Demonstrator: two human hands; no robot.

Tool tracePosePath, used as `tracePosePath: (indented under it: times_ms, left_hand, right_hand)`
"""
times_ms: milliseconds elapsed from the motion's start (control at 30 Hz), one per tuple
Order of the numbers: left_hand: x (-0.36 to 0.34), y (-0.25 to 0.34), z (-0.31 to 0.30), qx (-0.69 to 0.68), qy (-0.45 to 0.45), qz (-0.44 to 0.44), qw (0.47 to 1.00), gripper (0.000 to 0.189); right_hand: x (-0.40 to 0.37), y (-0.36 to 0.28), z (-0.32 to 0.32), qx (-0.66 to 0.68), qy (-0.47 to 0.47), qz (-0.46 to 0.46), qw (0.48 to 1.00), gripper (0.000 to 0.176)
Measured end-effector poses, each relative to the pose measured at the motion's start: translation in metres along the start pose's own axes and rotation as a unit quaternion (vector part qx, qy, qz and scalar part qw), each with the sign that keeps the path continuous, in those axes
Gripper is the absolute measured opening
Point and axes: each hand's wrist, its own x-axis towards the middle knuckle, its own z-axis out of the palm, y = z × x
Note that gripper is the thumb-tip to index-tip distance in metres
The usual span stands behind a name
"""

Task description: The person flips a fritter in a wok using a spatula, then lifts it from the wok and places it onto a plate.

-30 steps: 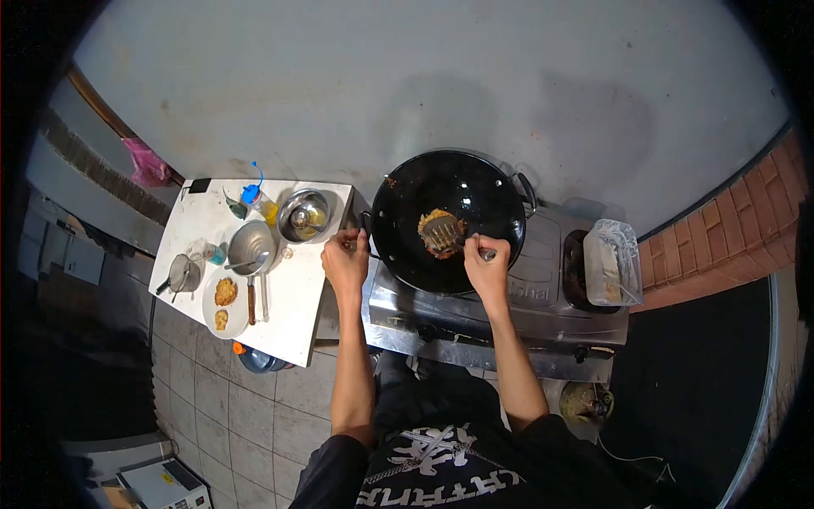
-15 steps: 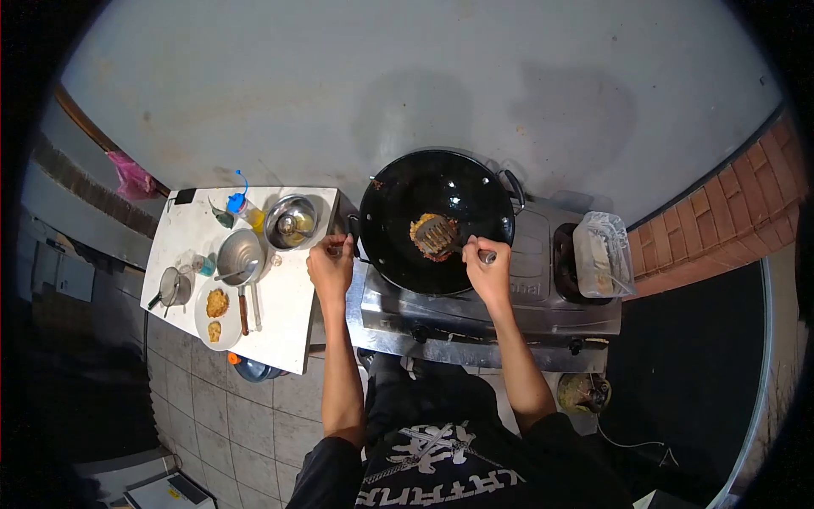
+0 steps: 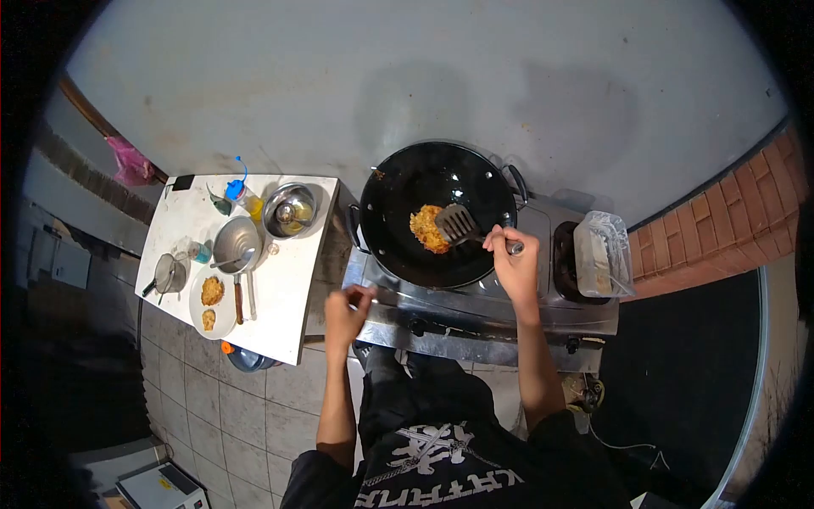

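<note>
A black wok (image 3: 407, 170) sits on the stove, with a browned, lumpy fritter (image 3: 426, 230) lying in it. My right hand (image 3: 517, 259) is closed around the handle of a slotted spatula (image 3: 458, 223), whose blade rests at the fritter's right edge. Below the wok's left handle (image 3: 354, 229), my left hand (image 3: 346, 316) hovers by the stove's front left corner. Its fingers are loosely bent and apart, holding nothing.
On the white table (image 3: 284, 331) at left are a plate (image 3: 222, 327) with two fried pieces, metal bowls (image 3: 270, 222), a strainer (image 3: 170, 273) and a blue-capped oil bottle (image 3: 246, 199). A plastic-lined container (image 3: 604, 254) stands on the right of the stove (image 3: 543, 318).
My left hand has let go of the wok's left handle and dropped toward me. The spatula has moved off the fritter to its right, with my right hand shifting right.
</note>
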Motion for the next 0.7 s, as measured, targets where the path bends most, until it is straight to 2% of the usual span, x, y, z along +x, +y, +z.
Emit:
tracePosePath:
  times_ms: [33, 67, 100, 167, 300, 367, 433, 533, 600, 700]
  left_hand:
    - [-0.008, -0.011, 0.009, -0.026, -0.03, 0.016, 0.999, 0.027]
    - [-0.014, -0.021, 0.015, 0.028, -0.097, 0.015, 0.995, 0.032]
    - [-0.02, -0.028, 0.024, -0.008, -0.132, 0.001, 0.991, 0.036]
    - [-0.028, -0.012, 0.028, 0.076, -0.2, -0.053, 0.975, 0.035]
    - [-0.036, -0.031, 0.049, 0.095, -0.226, -0.02, 0.969, 0.035]
    - [-0.039, -0.025, 0.052, 0.13, -0.246, -0.079, 0.957, 0.038]
    - [-0.042, -0.03, 0.056, 0.125, -0.243, -0.076, 0.959, 0.041]
    - [-0.046, -0.035, 0.064, 0.143, -0.244, -0.065, 0.957, 0.035]
    - [-0.047, -0.046, 0.073, 0.194, -0.242, -0.065, 0.949, 0.039]
    - [-0.047, -0.049, 0.079, 0.172, -0.255, -0.074, 0.949, 0.043]
  right_hand:
    - [-0.002, 0.003, 0.003, 0.003, -0.003, -0.003, 1.0, 0.031]
    - [-0.004, 0.004, 0.005, 0.01, 0.01, 0.007, 1.0, 0.031]
    - [-0.004, 0.004, 0.006, 0.017, 0.024, 0.016, 0.999, 0.031]
    - [-0.003, 0.0, 0.009, 0.015, 0.026, 0.01, 0.999, 0.031]
    - [-0.001, -0.013, 0.008, -0.008, 0.052, 0.037, 0.998, 0.03]
    - [-0.004, -0.016, 0.005, -0.008, 0.06, 0.046, 0.997, 0.03]
    - [-0.004, -0.017, 0.001, 0.013, 0.084, 0.041, 0.996, 0.029]
    - [-0.007, -0.017, -0.006, 0.0, 0.092, 0.055, 0.994, 0.027]
    - [-0.007, -0.014, -0.01, 0.009, 0.097, 0.049, 0.994, 0.027]
    - [-0.006, -0.016, -0.015, 0.026, 0.103, 0.04, 0.994, 0.026]
